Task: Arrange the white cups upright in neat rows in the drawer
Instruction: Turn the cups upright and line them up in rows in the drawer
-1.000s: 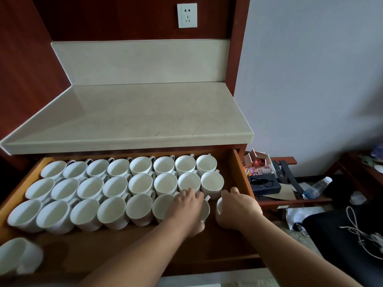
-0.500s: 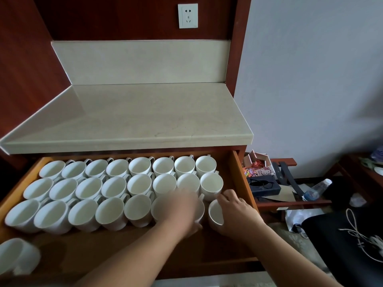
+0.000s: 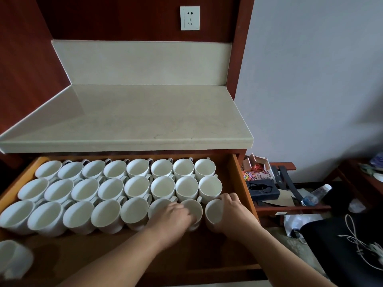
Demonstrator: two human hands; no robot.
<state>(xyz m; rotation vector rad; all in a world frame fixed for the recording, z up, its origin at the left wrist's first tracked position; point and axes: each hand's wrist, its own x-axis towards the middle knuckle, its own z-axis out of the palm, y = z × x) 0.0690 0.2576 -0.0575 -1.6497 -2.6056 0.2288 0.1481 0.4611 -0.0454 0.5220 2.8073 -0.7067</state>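
Observation:
The open wooden drawer (image 3: 241, 189) holds several white cups standing upright in three rows. My right hand (image 3: 236, 212) grips the last cup (image 3: 213, 212) at the right end of the front row, fingers curled over its rim and side. My left hand (image 3: 174, 216) lies on the neighbouring cup (image 3: 193, 208) and partly hides it and the cup to its left; its fingers curl around that cup's side. One more white cup (image 3: 14, 259) lies blurred on its side at the drawer's front left corner.
A pale stone countertop (image 3: 132, 123) overhangs the drawer's back. Bare drawer floor (image 3: 99, 255) stretches in front of the rows. To the right, a low wooden rack (image 3: 290, 208) carries boxes, a dark case and a plastic bottle (image 3: 315, 195); a black bag with white cable (image 3: 352, 241) lies beside it.
My right hand has pushed its cup back and left into line with the front row. My left hand has slid slightly left and forward on the neighbouring cup.

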